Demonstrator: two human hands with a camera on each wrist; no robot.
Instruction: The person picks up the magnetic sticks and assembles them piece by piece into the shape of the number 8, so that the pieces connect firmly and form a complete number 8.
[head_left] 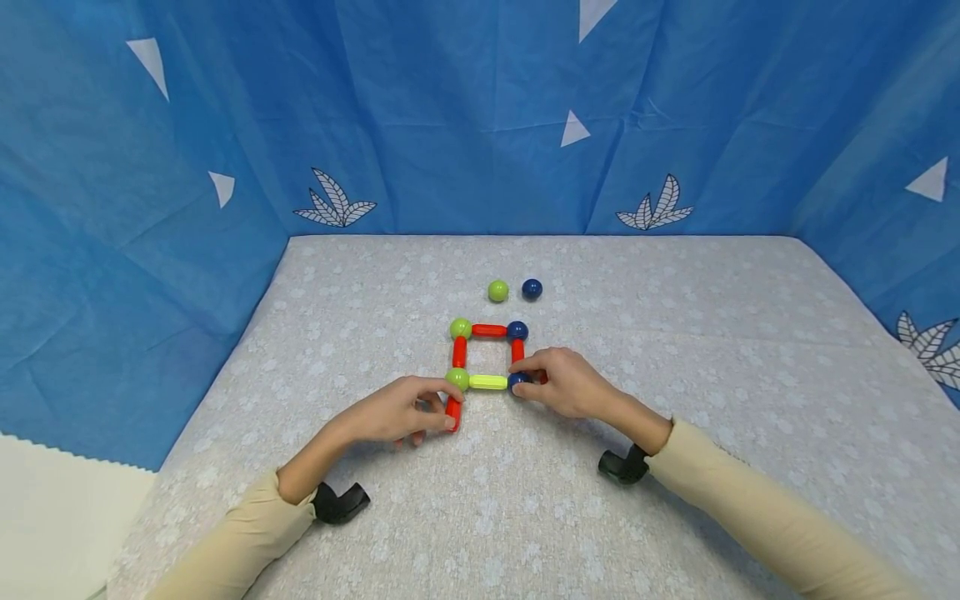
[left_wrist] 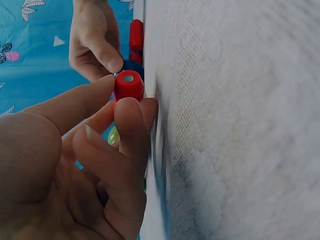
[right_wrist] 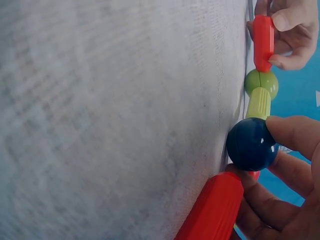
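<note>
A square of magnetic rods and balls lies on the cloth. Its near side is a yellow-green rod (head_left: 488, 382) between a green ball (head_left: 457, 380) and a dark blue ball (right_wrist: 252, 144). My left hand (head_left: 405, 410) pinches a red rod (head_left: 453, 413) that points toward me from that green ball; in the left wrist view the rod's free end (left_wrist: 129, 79) shows a metal disc. My right hand (head_left: 558, 382) pinches the near blue ball between thumb and fingers. Another red rod (right_wrist: 212, 210) lies by the right fingers, mostly hidden in the head view.
Red rods (head_left: 490, 331) form the other sides, with a green ball (head_left: 461, 328) and a blue ball (head_left: 517, 331) at the far corners. Beyond them lie a loose green ball (head_left: 498, 290) and a loose blue ball (head_left: 532, 289). A blue curtain (head_left: 480, 125) hangs behind the table.
</note>
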